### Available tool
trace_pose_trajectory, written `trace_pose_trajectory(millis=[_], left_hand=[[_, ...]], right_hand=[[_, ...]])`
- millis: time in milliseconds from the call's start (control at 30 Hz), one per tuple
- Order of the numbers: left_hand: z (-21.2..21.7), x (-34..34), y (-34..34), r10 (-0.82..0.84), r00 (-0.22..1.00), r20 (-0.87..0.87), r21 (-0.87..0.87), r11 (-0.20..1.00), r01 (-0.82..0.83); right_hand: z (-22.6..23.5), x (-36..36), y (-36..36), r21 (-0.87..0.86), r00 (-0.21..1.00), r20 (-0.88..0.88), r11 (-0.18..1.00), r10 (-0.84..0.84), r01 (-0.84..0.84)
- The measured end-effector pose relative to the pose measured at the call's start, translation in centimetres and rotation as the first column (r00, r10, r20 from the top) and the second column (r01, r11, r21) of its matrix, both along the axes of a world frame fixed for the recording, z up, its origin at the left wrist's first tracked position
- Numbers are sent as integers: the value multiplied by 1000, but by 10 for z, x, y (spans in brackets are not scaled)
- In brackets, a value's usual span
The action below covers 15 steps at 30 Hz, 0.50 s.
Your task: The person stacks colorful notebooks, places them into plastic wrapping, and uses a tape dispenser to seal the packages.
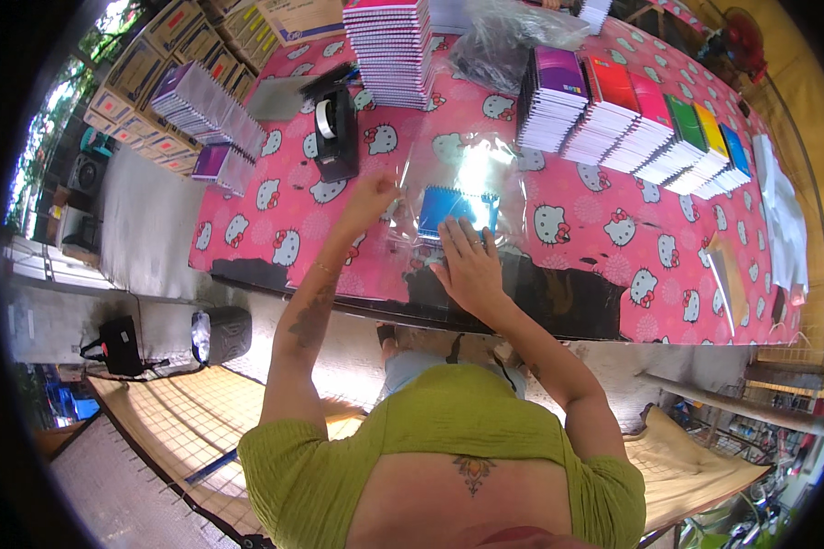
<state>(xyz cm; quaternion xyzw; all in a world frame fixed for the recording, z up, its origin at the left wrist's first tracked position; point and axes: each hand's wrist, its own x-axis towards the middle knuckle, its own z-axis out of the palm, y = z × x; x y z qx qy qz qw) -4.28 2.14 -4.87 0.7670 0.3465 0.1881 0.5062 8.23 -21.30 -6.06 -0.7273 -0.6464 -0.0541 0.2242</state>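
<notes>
A blue spiral notebook (435,206) lies on the table near its front edge, inside or under a clear plastic wrapper (504,165) that shines with glare. My right hand (471,265) rests flat on the notebook's lower part, fingers stretched out. Just left of the wrapper, my left hand (373,203) is closed in a pinch; whatever is between its fingertips is too small to make out. Beyond that hand stands a black tape dispenser (337,146) with a pale roll of tape (326,119).
Several notebook stacks in different colours (613,119) stand at the back right. A tall notebook stack (389,55) and a crumpled plastic bag (513,46) are at the back. Purple notebooks (206,110) and cardboard boxes (146,82) line the left. Pink patterned cloth (577,220) covers the table.
</notes>
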Motion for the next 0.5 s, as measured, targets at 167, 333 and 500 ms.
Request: trace_pose_trajectory(millis=[167,333,500], left_hand=[[-4,108,9,-265,960,94,526,831,178],[-48,150,38,-209,890,-405,757,468,455],[-16,158,13,-268,872,-410,746,452,490]], right_hand=[[-3,2,-1,-15,999,36,1000,10,-9],[-1,-2,0,16,999,34,999,32,-32],[-7,6,-2,-12,999,28,1000,-19,20]])
